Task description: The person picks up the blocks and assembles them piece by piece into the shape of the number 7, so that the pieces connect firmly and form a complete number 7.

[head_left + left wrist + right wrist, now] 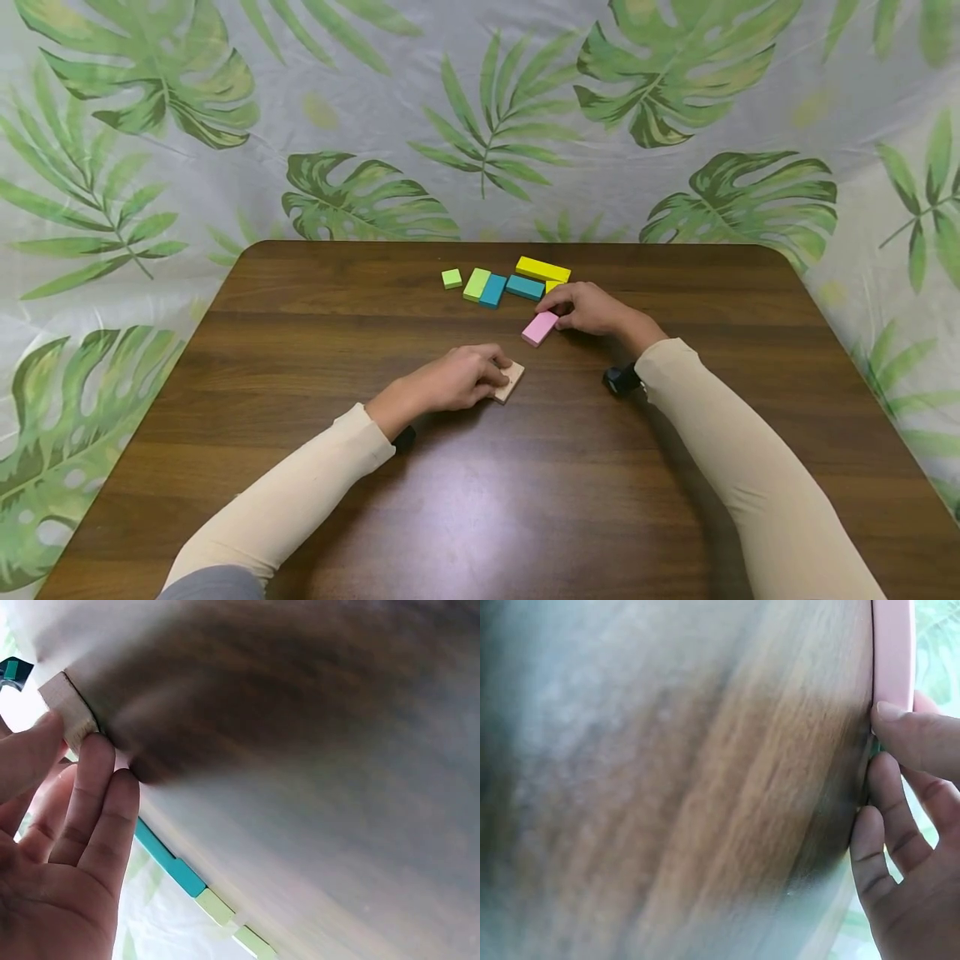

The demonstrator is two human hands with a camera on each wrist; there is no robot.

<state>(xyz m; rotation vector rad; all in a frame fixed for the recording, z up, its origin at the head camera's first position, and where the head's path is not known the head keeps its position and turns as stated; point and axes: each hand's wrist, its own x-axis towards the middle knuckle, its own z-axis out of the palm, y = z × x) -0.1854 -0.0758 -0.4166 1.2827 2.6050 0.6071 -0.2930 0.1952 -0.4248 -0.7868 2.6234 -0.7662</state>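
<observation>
My left hand [459,377] grips a plain wooden block [511,382] lying on the table near its middle; thumb and fingers close on its left end. In the left wrist view, the wooden block [69,711] shows between the thumb and fingertips. Farther back and to the right, my right hand [592,310] pinches the near-right part of a flat pink block [540,327]. The right wrist view shows the thumb against the pink block's edge [893,660]. Behind the right hand, a small yellow block [553,286] is partly hidden.
Toward the table's [337,292] back edge lie a long yellow block [543,269], a teal block [525,287], a second teal block [492,291] touching a light green block [476,284], and a small green block [452,278]. A leaf-patterned cloth [495,108] hangs behind.
</observation>
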